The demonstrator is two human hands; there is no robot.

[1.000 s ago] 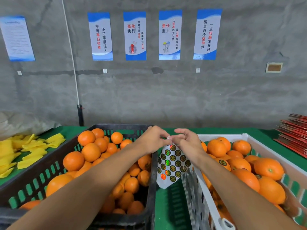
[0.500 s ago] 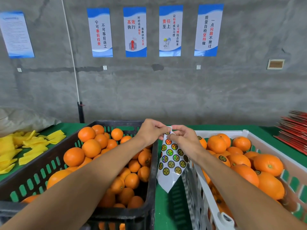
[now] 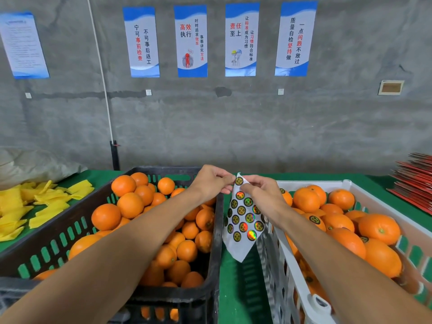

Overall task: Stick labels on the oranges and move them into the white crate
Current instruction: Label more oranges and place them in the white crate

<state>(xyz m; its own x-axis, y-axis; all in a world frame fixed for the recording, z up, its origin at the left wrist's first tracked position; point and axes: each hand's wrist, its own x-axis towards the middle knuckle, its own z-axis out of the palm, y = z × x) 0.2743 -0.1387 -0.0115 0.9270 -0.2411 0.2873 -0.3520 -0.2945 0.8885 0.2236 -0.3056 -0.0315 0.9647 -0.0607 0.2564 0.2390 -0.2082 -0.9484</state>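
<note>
A white label sheet (image 3: 243,220) dotted with round shiny stickers hangs between the two crates. My right hand (image 3: 261,195) pinches its upper part. My left hand (image 3: 214,181) pinches at the sheet's top corner, next to the topmost sticker. On the left, the black crate (image 3: 210,242) holds several unlabelled oranges (image 3: 129,204). The white crate (image 3: 278,260) on the right holds several oranges (image 3: 378,228), some with dark round labels.
Yellow foam sleeves (image 3: 28,206) lie on the green table (image 3: 236,288) at far left, under a grey plastic bag (image 3: 35,164). Red flat cartons (image 3: 413,178) are stacked at the right edge. A concrete wall with posters stands behind.
Both hands and the sheet sit slightly higher. The sheet's top corner now stands up between the fingertips, with its topmost sticker showing.
</note>
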